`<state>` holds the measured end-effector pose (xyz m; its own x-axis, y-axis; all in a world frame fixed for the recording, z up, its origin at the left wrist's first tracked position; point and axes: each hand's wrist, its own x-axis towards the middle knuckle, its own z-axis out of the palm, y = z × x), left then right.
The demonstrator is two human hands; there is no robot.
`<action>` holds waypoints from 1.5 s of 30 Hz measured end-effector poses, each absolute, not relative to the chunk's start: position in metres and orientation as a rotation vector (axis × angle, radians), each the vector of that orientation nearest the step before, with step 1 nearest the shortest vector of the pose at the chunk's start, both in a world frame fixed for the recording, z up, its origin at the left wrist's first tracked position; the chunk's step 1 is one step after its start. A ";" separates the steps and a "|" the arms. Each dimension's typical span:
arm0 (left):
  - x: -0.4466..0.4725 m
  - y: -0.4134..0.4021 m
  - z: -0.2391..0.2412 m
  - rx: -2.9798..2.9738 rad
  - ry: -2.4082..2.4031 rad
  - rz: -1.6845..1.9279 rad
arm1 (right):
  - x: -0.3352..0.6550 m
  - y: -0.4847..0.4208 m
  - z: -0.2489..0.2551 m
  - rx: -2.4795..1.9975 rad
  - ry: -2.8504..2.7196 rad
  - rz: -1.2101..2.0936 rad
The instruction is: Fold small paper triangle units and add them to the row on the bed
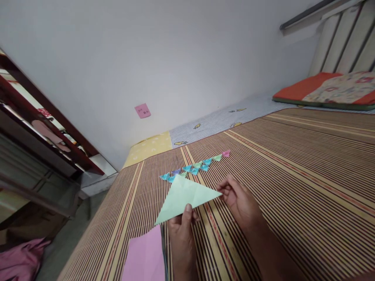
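A pale green paper folded into a triangle (184,197) is held just above a striped bamboo mat (293,175). My left hand (181,230) pinches its lower edge with the thumb on top. My right hand (238,199) pinches the triangle's right tip with its fingers pressed together. Beyond the triangle lies a row of several small folded paper pieces (195,168) in blue, green, purple and pink. A pink paper sheet (145,257) lies on the mat by my left wrist.
A white wall (146,58) with a pink sticky note (142,111) runs behind the bed. An orange pillow (328,91) lies at the far right. A dark wooden shelf (43,132) stands left, with pink cloth (17,261) on the floor.
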<state>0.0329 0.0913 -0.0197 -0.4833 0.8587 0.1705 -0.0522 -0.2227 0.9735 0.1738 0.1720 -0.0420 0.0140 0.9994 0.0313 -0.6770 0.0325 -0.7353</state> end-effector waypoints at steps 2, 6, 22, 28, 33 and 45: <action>0.033 0.090 -0.018 1.112 1.450 1.672 | 0.175 0.169 -0.038 -0.645 -0.777 1.519; 0.027 0.090 -0.022 1.270 1.414 1.484 | 0.181 0.164 -0.032 -0.740 -1.085 1.583; 0.041 0.096 -0.021 1.094 1.404 1.548 | 0.179 0.158 -0.023 -0.657 -1.327 1.498; 0.037 0.094 -0.020 1.040 1.415 1.558 | 0.177 0.157 -0.023 -0.729 -1.298 1.382; 0.016 0.093 -0.027 0.995 1.412 1.711 | 0.180 0.159 -0.027 -0.733 -1.301 1.419; 0.018 0.094 -0.019 1.067 1.265 1.384 | 0.178 0.156 -0.021 -0.728 -1.175 1.499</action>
